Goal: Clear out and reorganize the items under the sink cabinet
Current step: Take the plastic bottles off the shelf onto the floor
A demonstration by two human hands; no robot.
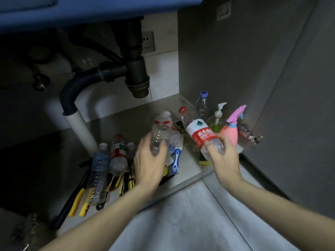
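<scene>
I look into the open cabinet under the sink. My left hand (pixel 148 162) grips a clear, label-free plastic bottle (pixel 159 136) just above the cabinet floor. My right hand (pixel 223 156) holds a red-labelled water bottle (pixel 201 133) with a red cap, tilted to the upper left. Behind them stand a purple-capped clear bottle (pixel 202 104), a pump soap bottle (pixel 217 116) and a pink spray bottle (pixel 231 131). Two more water bottles (pixel 101 165) (pixel 118 153) lie to the left. A blue-and-white brush (pixel 176 158) lies between my hands.
A black drain trap (pixel 136 69) and corrugated hose (pixel 72 93) hang over the cabinet floor, joined to a white pipe (pixel 81 131). Yellow-handled tools (pixel 81 198) lie at the front left. The cabinet's right wall (pixel 235 60) carries a hinge (pixel 253 138). A wall socket (pixel 148 41) sits at the back.
</scene>
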